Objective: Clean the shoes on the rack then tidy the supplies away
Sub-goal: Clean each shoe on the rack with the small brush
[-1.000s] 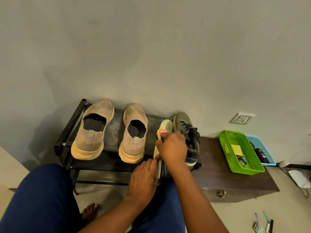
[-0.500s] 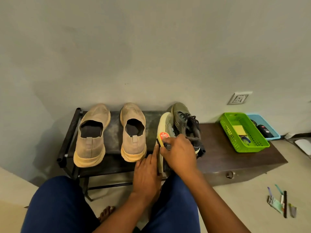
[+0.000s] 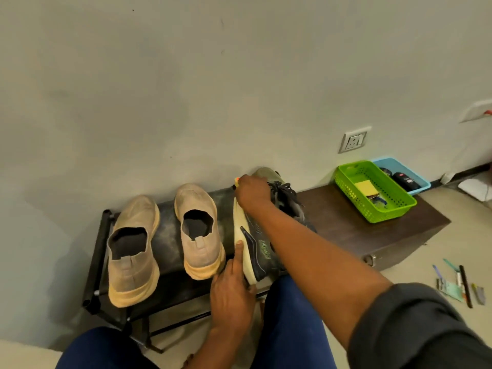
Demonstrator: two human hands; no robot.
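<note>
A dark sneaker [image 3: 259, 246] with a cream sole lies tipped on its side at the right end of the black shoe rack [image 3: 98, 249]. My left hand [image 3: 231, 288] holds its heel end, thumb along the sole. My right hand [image 3: 251, 193] is at the toe, gripping a small brush [image 3: 236, 181] with a red and yellow top, mostly hidden under the fingers. A second olive sneaker [image 3: 277, 182] with black laces stands behind it. Two beige slip-on shoes [image 3: 133, 249] [image 3: 199, 230] sit on the rack to the left.
A brown wooden box [image 3: 359, 230] adjoins the rack on the right and bears a green basket [image 3: 372, 193] with a yellow sponge and a blue basket [image 3: 404, 177] with dark bottles. Small items [image 3: 458, 286] lie on the floor at right. My knees fill the foreground.
My right hand slid with the brush from the middle of the sneaker's sole up to the toe end. My left hand stays at the heel. The camera has tilted down and right.
</note>
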